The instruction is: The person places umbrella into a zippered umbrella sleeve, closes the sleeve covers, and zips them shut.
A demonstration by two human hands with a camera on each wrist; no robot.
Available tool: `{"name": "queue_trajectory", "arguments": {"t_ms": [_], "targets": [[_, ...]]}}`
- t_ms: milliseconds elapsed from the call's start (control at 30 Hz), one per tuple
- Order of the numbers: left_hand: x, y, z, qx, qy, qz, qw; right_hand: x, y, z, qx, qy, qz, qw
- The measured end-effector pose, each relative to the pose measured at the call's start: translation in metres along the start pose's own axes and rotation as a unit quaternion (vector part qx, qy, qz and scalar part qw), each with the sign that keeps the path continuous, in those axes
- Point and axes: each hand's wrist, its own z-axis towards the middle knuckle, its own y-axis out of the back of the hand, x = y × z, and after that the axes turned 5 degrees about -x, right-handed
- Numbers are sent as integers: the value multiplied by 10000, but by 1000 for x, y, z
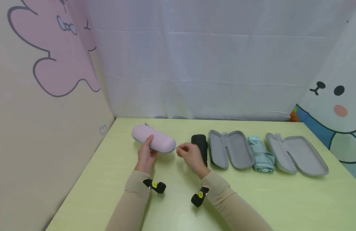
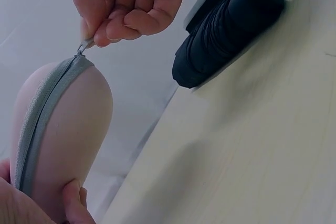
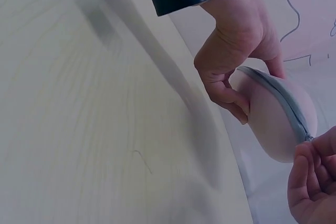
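Observation:
In the head view my left hand (image 1: 146,158) grips a pink, rounded zip case (image 1: 157,138) above the left part of the table, thumb on its upper side. At the case's right end my right hand (image 1: 191,157) pinches the small metal zipper pull (image 2: 85,44) between thumb and fingertips. A grey zipper (image 2: 39,108) curves along the case's edge in the left wrist view, its slider at the tip. Whether the zipper's two sides are joined along the whole length I cannot tell. The inside of the case is hidden.
Right of my right hand lies a black rolled umbrella (image 1: 199,144). Beyond it is an opened grey case (image 1: 240,149), then a folded light-green umbrella (image 1: 260,157) and another opened grey case (image 1: 306,155). The pale yellow table (image 1: 172,205) meets walls at the back and left.

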Motion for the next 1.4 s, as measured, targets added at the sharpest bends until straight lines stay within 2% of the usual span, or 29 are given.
{"name": "queue_trajectory", "arguments": {"t_ms": [167, 267, 400, 467, 567, 767, 1033, 1400], "targets": [[0, 0, -1, -66, 39, 118, 9999, 0, 0, -1, 88, 25, 49, 9999], [0, 1, -2, 164, 190, -58, 9997, 2, 2, 0, 13, 19, 151, 9999], [-3, 2, -3, 545, 570, -455, 9958, 5, 8, 6, -229, 30, 293, 9993], [-3, 3, -4, 656, 765, -597, 9931, 5, 11, 10, -337, -9, 361, 9988], [-3, 3, -5, 762, 885, -634, 9911, 4, 15, 14, -440, -165, 481, 9977], [1, 2, -3, 654, 698, -556, 9939, 1, 16, 14, -484, -361, 462, 9971], [6, -1, -5, 591, 414, -739, 9946, 2, 14, 8, -414, -39, 259, 9988], [9, -5, -12, 487, 361, -1116, 9919, 0, 9, 8, -519, 45, 81, 9986]]}}
